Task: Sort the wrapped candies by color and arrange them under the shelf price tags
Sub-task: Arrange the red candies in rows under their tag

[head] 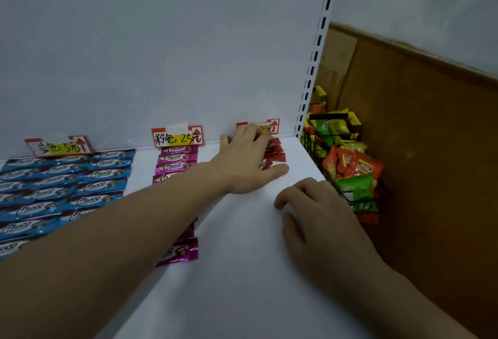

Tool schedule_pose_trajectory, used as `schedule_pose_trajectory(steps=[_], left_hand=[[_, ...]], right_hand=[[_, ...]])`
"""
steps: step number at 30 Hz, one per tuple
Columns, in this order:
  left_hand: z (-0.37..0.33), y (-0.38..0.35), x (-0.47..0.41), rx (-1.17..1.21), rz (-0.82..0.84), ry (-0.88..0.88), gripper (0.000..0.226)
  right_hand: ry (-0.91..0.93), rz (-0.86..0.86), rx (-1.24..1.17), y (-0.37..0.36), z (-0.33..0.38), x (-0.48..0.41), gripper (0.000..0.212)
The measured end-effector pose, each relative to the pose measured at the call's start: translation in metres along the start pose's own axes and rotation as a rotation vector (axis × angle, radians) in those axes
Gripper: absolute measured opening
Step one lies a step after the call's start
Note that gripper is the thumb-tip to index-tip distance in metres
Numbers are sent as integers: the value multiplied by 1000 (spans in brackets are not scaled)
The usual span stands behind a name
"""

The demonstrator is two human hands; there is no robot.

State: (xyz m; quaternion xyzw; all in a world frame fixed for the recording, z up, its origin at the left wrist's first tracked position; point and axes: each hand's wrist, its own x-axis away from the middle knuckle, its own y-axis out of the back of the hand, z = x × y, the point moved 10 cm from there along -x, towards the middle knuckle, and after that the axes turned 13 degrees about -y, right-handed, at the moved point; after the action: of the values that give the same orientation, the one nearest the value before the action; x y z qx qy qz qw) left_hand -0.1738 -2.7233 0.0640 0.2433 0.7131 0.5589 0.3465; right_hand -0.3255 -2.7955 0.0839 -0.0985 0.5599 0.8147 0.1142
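**Left hand on the reds, sorting nearly done**

My left hand (248, 160) reaches across to the far right of the shelf (242, 244). Its fingers lie spread over the red candies (277, 154) and its thumb is stretched out along the board. It looks to be pressing them into place rather than gripping one. My right hand (315, 209) rests on the shelf nearer me, fingers loosely curled, with nothing in it that I can see.

I judge the job close to finished. The blue candies (62, 190) lie in rows under the left tag (60, 146). The pink candies (175, 162) run in a column under the middle tag (177, 137), and the reds sit just below the right tag (273, 125). No loose candy shows on the bare board. What seems left is squaring up the red pile.

Much is hidden, though. My forearm crosses the pink column, so its middle is unseen. The left hand covers most of the reds and part of their tag, so I cannot count them or read the price. The blue rows run off the left edge. A basket (358, 199) of snack packs (355, 171) stands beyond the shelf end.
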Motion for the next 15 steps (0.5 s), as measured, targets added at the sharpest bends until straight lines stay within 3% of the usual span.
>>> schedule_pose_trajectory(steps=[9,15], left_hand=[[-7,14,8,25,-122,-6,47],[-15,16,11,64,-116,42,54]], right_hand=[[20,-18,-5,-2,0,0,17],[13,-18,-4,0,0,0,22]])
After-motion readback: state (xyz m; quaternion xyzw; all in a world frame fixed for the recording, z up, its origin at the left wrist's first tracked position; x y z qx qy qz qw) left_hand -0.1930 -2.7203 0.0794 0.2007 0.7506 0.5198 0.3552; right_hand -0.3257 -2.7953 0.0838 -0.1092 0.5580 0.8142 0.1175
